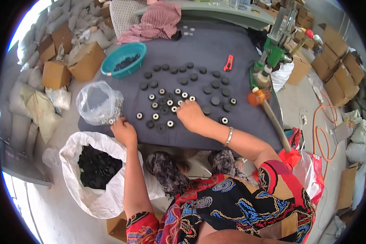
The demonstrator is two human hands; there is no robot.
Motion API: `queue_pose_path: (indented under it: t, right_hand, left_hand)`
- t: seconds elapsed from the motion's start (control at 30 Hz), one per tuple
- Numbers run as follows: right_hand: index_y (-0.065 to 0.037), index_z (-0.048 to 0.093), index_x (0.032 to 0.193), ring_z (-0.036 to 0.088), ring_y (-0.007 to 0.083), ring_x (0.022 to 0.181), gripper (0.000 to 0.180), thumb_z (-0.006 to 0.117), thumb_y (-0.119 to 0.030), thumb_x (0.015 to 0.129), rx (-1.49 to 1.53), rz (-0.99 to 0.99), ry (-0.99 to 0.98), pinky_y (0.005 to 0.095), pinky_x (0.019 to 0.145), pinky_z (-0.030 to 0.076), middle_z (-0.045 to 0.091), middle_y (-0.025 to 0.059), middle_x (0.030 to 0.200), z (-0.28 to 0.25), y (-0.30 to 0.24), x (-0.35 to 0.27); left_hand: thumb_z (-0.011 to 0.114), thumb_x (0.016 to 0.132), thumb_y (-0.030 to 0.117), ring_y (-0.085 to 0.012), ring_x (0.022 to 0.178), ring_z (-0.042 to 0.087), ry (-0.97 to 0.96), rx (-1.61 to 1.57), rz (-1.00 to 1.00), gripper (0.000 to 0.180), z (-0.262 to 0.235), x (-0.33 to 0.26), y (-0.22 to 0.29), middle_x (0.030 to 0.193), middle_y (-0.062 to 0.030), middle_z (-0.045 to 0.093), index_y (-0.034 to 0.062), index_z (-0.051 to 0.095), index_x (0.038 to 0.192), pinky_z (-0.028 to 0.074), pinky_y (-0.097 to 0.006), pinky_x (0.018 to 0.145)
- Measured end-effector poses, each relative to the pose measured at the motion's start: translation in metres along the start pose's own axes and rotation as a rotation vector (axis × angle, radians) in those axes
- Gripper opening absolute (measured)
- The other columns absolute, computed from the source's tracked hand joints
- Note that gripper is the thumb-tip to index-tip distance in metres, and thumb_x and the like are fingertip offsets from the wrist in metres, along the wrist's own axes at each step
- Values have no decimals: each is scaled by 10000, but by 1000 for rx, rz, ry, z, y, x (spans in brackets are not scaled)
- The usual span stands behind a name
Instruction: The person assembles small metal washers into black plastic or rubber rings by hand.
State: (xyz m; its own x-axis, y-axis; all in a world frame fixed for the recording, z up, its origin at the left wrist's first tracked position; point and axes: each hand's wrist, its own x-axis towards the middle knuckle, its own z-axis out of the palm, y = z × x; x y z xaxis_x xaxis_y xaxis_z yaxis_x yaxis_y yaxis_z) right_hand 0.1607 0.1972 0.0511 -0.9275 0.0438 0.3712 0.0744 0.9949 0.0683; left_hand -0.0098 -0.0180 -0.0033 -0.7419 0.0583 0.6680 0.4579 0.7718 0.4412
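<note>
Dark grey cloth covers your tabletop [215, 46], in a room crowded with bags and boxes. Nearest you, at the left, a white sack [71, 162] gapes over a heap of black pieces [97, 166]. Of your two hands, the left hand [124, 131] is at the near left corner, fingertips beside a clear plastic bag [94, 101] of small silvery parts [112, 121]; I cannot tell whether it pinches anything. Your right hand [193, 118] reaches over the middle, fingers bent down at one of the silver-centred pieces [170, 123]; its grip is hidden from view.

Those pieces are short, round and black, each with a bright silver ring around a dark centre. Most lie loosely clustered left of your right hand; two sit apart to its right. Beyond them spread plain matt black discs [215, 100]. Farther off, a turquoise basin [126, 74] at the left holds more dark pieces, a red cutter [229, 63] lies right of the middle, and a green press [272, 55] stands at the right. Farthest, a checked cloth [158, 20] lies heaped.
</note>
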Motion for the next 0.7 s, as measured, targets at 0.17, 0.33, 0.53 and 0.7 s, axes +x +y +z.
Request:
queue_pose_path:
  t: [0.17,0.33,0.53,0.7]
  right_hand:
    - [-51,659,810,609,261,869,100,600,-95,742,11,-41,-68,385,736,466,632,116,851,-1,2,2]
    - [-52,651,842,611,248,887,114,591,-100,757,-6,-105,-83,381,755,438,644,97,839,0,0,9]
    - [-46,622,861,595,248,868,142,622,-105,732,70,-135,-64,398,798,410,618,91,834,-8,5,5]
    - [-79,618,957,554,269,821,254,632,-83,703,251,-214,78,408,772,417,540,93,802,-36,-2,-30]
  left_hand:
    - [543,726,15,-328,890,551,9,-30,-17,182,-3,0,3,865,-108,641,49,675,846,462,-422,800]
    - [548,720,5,-324,886,557,25,-26,-20,186,0,4,1,864,-108,645,48,681,843,466,-418,791]
    - [544,723,7,-328,884,557,5,-25,-21,185,-4,3,4,861,-110,645,44,679,845,467,-422,787]
    - [539,729,15,-333,885,556,12,-33,0,184,-5,-3,0,859,-116,647,44,677,847,465,-427,791]
